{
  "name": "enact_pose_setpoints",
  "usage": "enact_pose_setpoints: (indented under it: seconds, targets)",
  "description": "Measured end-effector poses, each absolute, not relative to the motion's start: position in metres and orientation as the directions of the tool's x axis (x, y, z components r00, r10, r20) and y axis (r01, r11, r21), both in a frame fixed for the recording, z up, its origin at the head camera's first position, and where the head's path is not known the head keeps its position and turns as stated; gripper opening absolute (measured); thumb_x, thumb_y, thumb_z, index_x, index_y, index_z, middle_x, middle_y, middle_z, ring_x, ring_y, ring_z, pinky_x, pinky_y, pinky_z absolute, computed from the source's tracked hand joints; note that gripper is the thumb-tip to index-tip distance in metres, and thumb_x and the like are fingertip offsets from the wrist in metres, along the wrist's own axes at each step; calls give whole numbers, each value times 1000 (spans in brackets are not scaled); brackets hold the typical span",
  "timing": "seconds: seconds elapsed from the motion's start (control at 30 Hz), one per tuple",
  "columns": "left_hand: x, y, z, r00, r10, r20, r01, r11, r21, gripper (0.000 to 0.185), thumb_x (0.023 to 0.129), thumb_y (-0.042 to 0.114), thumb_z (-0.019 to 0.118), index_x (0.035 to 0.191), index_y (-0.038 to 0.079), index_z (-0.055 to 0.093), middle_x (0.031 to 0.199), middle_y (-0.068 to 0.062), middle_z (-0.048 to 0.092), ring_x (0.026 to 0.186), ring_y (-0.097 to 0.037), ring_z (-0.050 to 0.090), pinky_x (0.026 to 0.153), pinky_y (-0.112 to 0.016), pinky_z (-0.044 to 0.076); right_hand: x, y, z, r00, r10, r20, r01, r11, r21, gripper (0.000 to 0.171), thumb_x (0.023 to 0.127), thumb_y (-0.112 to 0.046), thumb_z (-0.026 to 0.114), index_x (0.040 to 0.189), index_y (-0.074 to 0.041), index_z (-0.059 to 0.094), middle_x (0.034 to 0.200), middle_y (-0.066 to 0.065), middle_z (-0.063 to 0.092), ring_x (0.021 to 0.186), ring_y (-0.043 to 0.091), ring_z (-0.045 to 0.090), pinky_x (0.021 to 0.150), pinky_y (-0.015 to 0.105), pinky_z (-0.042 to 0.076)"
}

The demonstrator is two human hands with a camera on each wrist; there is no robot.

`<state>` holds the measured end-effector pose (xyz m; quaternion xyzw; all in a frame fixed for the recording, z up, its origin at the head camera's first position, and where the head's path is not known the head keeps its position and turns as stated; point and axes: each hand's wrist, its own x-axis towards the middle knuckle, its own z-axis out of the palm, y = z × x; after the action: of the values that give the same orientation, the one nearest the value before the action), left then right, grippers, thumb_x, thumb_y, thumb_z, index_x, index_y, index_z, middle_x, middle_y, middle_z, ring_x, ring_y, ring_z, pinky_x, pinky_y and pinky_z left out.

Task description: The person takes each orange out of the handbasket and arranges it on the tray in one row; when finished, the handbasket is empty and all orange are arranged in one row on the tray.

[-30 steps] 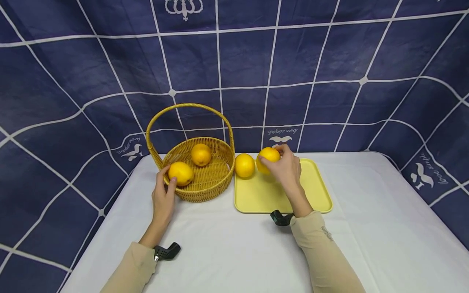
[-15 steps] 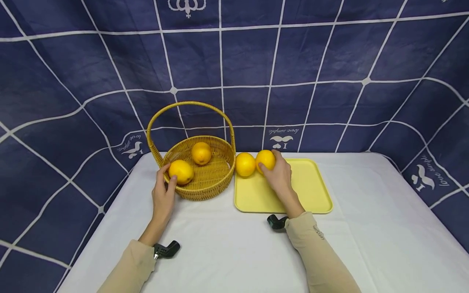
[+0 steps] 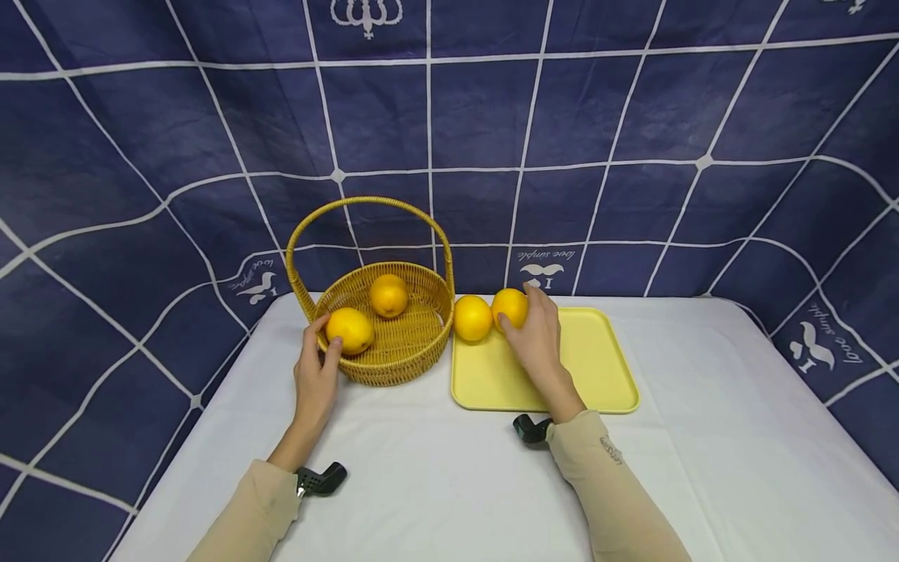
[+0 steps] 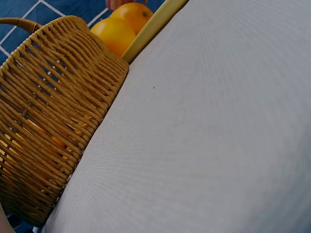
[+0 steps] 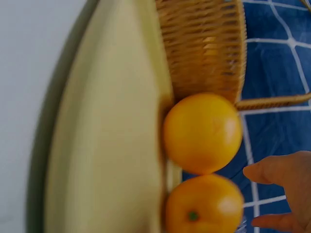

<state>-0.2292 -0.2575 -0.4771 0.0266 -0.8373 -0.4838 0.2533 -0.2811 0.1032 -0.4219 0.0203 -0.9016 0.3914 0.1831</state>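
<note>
Head view: right hand [image 3: 537, 337] cupped round an orange [image 3: 509, 307] on the yellow tray's [image 3: 604, 367] far left corner, just beside a second orange [image 3: 471, 318]; left hand [image 3: 318, 373] gripping another orange [image 3: 349, 330] inside the wicker basket [image 3: 393, 367].

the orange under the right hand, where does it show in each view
Head: the orange sits at centre, on the tray's far left corner, with the right hand on it.
Left wrist: top edge, the farther of two oranges.
Right wrist: bottom centre, the lower orange.
Shared landmark: the basket.
</note>
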Motion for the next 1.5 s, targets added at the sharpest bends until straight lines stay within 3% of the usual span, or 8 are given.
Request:
enact_pose_setpoints:
  seconds: [0.23, 0.73, 0.97, 1.17, 1.5]
  targets:
    - [-230, -258, -476, -868, -285, 408, 211, 532, 820, 48, 111, 28, 53, 157, 19, 44, 165, -3, 46, 152, -23, 41, 127, -48, 32, -271, 92, -402, -911, 76, 405, -257, 662, -704, 70, 93, -23, 75, 153, 3, 48, 157, 25, 48, 151, 42, 39, 129, 50, 26]
    - [-226, -257, -479, -863, -298, 408, 211, 522, 826, 48, 110, 26, 53, 157, 19, 45, 164, -3, 47, 152, -23, 42, 128, -47, 31, -240, 46, -387, -902, -92, 422, -383, 624, -682, 62, 92, -21, 77, 148, -3, 55, 149, 17, 58, 141, 35, 54, 121, 49, 41]
    - [-228, -257, -478, -863, -286, 417, 225, 520, 824, 48, 110, 28, 53, 157, 19, 45, 164, -5, 46, 153, -28, 41, 128, -52, 30, -234, 23, -391, -900, -140, 412, -407, 604, -685, 62, 92, -22, 78, 147, -4, 57, 147, 15, 60, 139, 33, 55, 120, 49, 42]
    - [-228, -259, -478, -859, -291, 420, 227, 519, 824, 48, 109, 26, 54, 157, 19, 46, 163, -6, 47, 153, -28, 42, 127, -52, 30, -239, -12, -386, -905, -213, 369, -420, 592, -688, 63, 94, -25, 76, 150, -5, 55, 152, 13, 56, 143, 32, 51, 122, 47, 40]
    - [-227, -256, -478, -856, -296, 424, 214, 544, 811, 49, 111, 33, 53, 157, 19, 46, 162, -4, 49, 150, -26, 45, 126, -51, 33, -264, -68, -387, -913, -314, 261, -404, 599, -691, 63, 95, -30, 77, 149, -4, 55, 145, 18, 63, 134, 34, 60, 113, 46, 50]
